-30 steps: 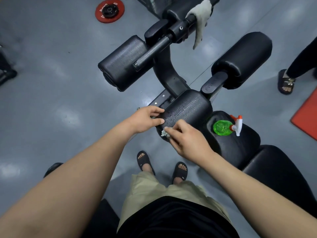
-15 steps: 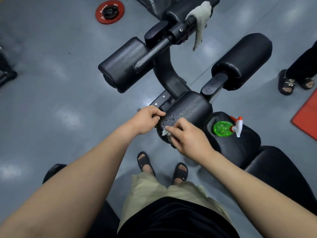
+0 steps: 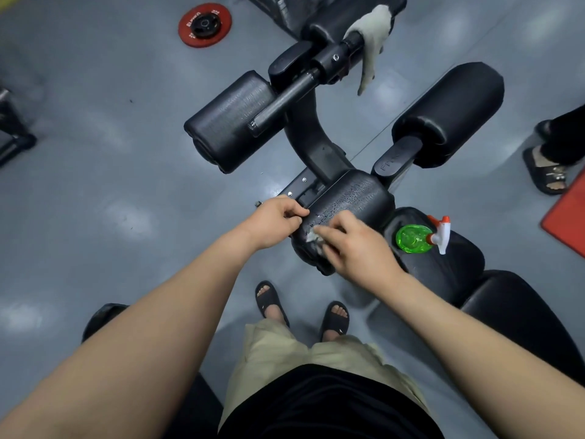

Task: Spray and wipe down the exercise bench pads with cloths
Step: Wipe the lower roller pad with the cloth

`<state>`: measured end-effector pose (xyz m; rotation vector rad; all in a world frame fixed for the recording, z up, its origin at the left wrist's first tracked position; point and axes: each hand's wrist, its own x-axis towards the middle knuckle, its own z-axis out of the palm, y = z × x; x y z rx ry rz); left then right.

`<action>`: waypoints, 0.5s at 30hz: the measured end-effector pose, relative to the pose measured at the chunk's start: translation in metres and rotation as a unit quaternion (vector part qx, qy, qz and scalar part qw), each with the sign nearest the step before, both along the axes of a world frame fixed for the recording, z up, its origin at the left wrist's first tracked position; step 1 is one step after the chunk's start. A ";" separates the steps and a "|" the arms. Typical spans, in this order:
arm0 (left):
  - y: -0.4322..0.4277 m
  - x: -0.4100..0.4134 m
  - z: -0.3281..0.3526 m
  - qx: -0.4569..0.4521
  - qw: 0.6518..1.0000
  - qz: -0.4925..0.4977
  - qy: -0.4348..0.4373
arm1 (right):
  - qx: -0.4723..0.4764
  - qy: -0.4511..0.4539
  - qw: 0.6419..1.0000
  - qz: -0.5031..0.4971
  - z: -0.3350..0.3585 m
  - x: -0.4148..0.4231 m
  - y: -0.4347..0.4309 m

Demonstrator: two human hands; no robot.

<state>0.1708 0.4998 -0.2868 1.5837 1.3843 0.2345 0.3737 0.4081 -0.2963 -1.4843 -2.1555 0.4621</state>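
A black exercise bench fills the middle of the head view. Its small front pad (image 3: pixel 351 201) is wet with spray droplets. My right hand (image 3: pixel 354 245) presses a small whitish cloth (image 3: pixel 314 236) against the near end of that pad, fingers curled over it. My left hand (image 3: pixel 275 218) grips the pad's left edge, fingers curled. A green spray bottle (image 3: pixel 414 238) with a white and orange trigger lies on the seat pad (image 3: pixel 443 267) to the right. Two roller pads, the left roller pad (image 3: pixel 228 122) and the right roller pad (image 3: pixel 449 115), stick out farther away.
A second grey cloth (image 3: pixel 370 36) hangs from the bar at the top. A red weight plate (image 3: pixel 204 25) lies on the grey floor at the upper left. Another person's sandalled foot (image 3: pixel 547 174) stands at the right by a red mat (image 3: pixel 566 217). My own feet (image 3: pixel 300 308) are below the pad.
My right hand with the cloth has shifted slightly up along the wet pad. The left hand keeps its grip on the pad's edge.
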 end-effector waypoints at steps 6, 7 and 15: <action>0.000 0.003 0.003 -0.001 1.000 0.002 -0.005 | 0.003 0.001 0.984 -0.176 -0.001 0.042 0.035; -0.001 0.004 0.003 0.002 1.000 0.002 -0.002 | 0.001 0.001 0.982 -0.189 -0.001 0.041 0.035; 0.000 0.010 0.006 0.028 0.999 -0.013 0.037 | 0.022 0.018 0.999 -0.036 -0.009 0.029 0.006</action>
